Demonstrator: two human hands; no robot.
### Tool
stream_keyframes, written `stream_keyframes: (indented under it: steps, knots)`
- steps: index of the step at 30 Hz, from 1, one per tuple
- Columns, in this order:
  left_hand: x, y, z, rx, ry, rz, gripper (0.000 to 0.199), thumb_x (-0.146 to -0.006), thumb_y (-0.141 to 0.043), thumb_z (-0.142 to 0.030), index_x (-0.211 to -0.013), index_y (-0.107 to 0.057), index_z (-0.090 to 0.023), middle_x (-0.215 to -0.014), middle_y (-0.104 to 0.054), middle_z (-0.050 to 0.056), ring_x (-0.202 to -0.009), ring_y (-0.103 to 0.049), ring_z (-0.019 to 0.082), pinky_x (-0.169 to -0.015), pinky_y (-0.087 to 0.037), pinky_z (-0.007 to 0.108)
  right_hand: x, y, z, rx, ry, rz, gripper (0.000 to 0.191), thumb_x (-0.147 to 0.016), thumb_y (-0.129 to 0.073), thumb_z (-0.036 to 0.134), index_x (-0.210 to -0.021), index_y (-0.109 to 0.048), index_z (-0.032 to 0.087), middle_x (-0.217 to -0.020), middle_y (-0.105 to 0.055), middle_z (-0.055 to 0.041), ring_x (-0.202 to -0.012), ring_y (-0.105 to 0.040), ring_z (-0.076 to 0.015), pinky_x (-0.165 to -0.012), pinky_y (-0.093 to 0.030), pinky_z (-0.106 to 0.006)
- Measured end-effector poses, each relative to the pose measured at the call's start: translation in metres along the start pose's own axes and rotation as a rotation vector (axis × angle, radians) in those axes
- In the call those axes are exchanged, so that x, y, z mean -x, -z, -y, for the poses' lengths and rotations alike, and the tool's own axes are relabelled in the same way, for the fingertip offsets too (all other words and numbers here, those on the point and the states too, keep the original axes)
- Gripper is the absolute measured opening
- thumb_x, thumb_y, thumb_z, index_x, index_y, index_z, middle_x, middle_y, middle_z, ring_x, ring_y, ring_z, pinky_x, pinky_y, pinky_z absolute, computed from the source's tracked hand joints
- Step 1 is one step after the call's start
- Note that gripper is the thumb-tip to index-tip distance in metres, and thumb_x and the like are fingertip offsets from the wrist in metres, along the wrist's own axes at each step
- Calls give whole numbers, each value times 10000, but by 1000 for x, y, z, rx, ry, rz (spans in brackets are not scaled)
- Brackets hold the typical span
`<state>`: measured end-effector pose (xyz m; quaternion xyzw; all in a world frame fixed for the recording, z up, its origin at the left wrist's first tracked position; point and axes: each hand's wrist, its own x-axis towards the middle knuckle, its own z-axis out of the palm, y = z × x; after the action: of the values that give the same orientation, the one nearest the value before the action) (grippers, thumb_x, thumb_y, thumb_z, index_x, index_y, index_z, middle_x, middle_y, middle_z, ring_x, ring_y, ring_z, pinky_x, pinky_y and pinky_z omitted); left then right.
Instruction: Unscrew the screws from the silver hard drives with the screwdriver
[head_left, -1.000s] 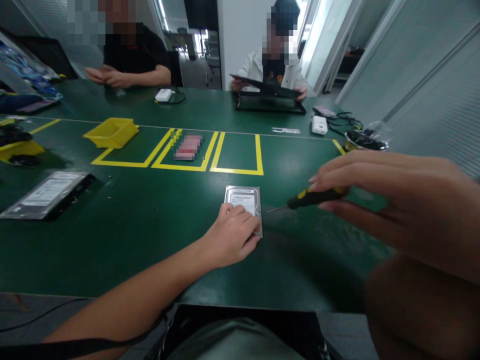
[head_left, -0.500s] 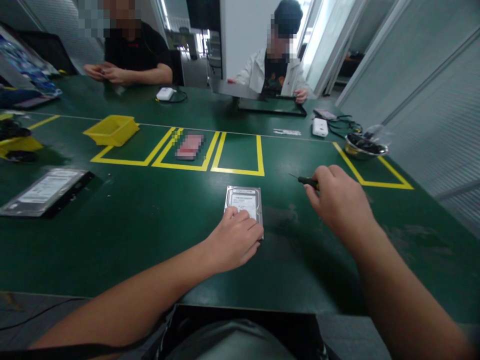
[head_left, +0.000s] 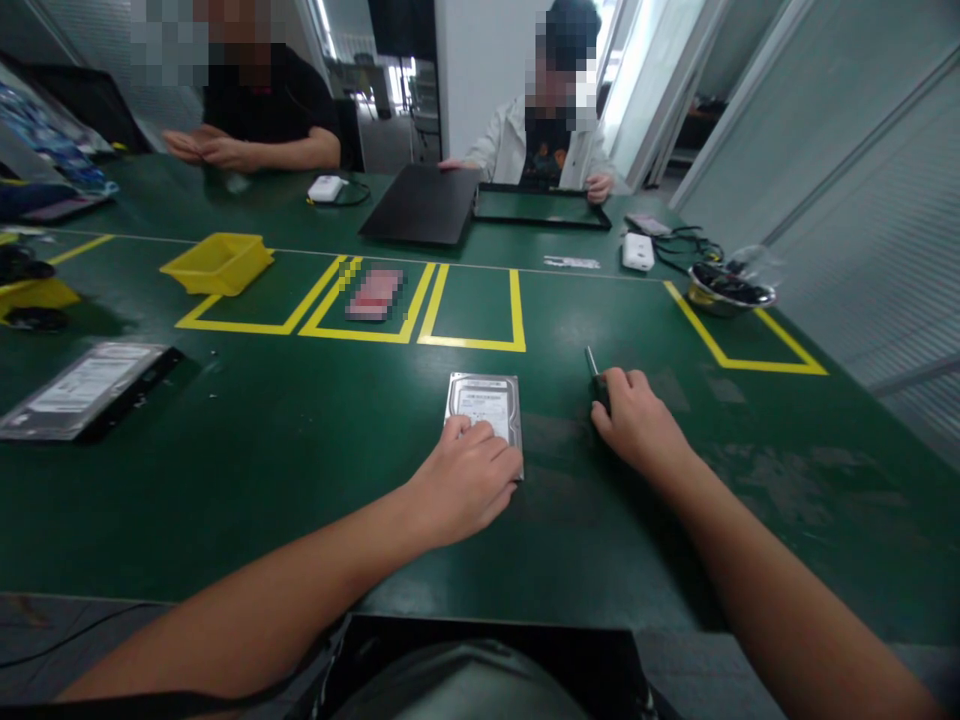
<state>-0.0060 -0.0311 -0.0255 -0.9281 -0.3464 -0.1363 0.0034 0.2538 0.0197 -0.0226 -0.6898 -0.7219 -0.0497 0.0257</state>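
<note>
At a green work table [head_left: 247,470], a person's left hand [head_left: 465,478] lies palm-down, fingers spread and flat, on the near end of a bare hard drive [head_left: 486,404], pressing rather than gripping it, while the right hand [head_left: 634,425] is curled closed around the dark handle of a small screwdriver [head_left: 595,372], whose thin metal tip points away toward the far side of the table. The drive sits label-up in front of the person, just short of a row of yellow taped boxes [head_left: 472,315], with the tool well to its right and not touching it. The metal-cased unit looks rigid, dense for its size and smooth on top, so it would likely slide on the mat unless pinned from above; the safest hold appears to be by its long side edges, keeping fingers off the label face and the underside, and it should not be dropped or knocked. A second drive in a black bracket [head_left: 90,385] lies at far left, beyond it a yellow bin [head_left: 217,262]; two other people sit across the table, one with hands on a black panel [head_left: 421,205].
</note>
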Motion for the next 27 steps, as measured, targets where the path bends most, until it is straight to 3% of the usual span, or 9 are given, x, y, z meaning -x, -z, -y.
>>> stream_keyframes:
  steps: [6,20,27]
  knots:
    - [0,-1,-1,-10,1,8,124,-903,-566,-309,-878,-573,-187,-874,-656,45,-910,-520,245,-823,-282,434,-8,-10,-1,30,-48,-32,287,-965,-370,350,-1170,-453,167,-1110,-501,-133,-697,-627,-232,-544,-333,-311]
    - [0,0,-2,-11,2,3,131,-909,-561,-302,-873,-580,-177,-876,-653,61,-910,-517,247,-824,-298,435,-4,-4,-9,38,-88,-43,281,-962,-370,374,-1134,-484,182,-1113,-532,-126,-782,-637,-248,-558,-328,-309]
    - [-2,7,-3,7,26,14,189,-906,-548,-285,-1063,-608,-199,-1054,-596,93,-982,-523,267,-840,-390,429,-3,-2,-9,-4,-99,-2,358,-957,-388,423,-1199,-498,184,-1170,-526,-151,-820,-635,-270,-595,-393,-344]
